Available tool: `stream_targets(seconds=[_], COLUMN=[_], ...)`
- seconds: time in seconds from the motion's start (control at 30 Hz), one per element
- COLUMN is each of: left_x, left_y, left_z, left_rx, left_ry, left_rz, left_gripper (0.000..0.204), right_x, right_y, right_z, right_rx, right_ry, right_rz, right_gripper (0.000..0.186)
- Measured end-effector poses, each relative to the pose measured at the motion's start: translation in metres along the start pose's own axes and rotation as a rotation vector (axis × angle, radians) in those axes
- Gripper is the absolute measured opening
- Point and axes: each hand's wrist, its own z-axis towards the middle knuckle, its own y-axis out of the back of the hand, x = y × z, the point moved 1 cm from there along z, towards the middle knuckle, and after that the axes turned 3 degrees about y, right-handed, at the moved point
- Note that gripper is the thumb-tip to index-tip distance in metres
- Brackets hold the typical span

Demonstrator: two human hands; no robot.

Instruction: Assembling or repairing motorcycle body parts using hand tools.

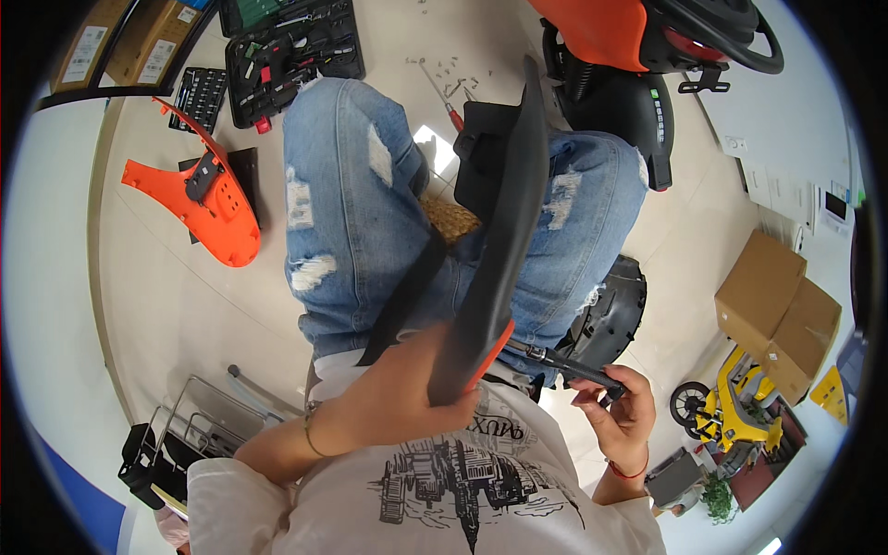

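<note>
A long curved black plastic scooter panel with a red-orange edge at its near end stands across my lap. Around that near end my left hand is closed, its thumb along the lower edge. My right hand pinches the black handle of a hand driver, just right of the panel. The driver's metal shaft points left toward the red-orange edge. Whether its tip touches the panel or a fastener there, I cannot tell.
Orange scooter bodywork stands ahead on the right. An orange panel lies on the floor at left, near a tool case and socket set. Loose screws and a screwdriver lie ahead. A black part rests beside my right leg.
</note>
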Motion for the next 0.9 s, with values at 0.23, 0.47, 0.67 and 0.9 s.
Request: stream_targets(seconds=[0.23, 0.47, 0.67, 0.9], left_x=[-0.004, -0.01, -0.006, -0.011], left_y=[-0.01, -0.018, -0.021, -0.028], left_z=[0.005, -0.002, -0.003, -0.005], left_rx=[-0.035, -0.188, -0.202, -0.287], left_ry=[-0.306, -0.463, -0.522, -0.634], left_rz=[0.183, 0.302, 0.355, 0.4], left_gripper=[0.056, 0.036, 0.032, 0.021], right_x=[-0.019, -0.013, -0.016, -0.037], right_y=[0.009, -0.002, 0.009, 0.005], right_z=[-0.009, -0.006, -0.016, -0.038], right_rx=[-0.07, -0.101, -0.015, -0.529], right_ry=[-0.162, -0.161, -0.097, -0.099], right_rz=[0.255, 0.352, 0.48, 0.32], right_gripper=[0.063, 0.065, 0.043, 0.047])
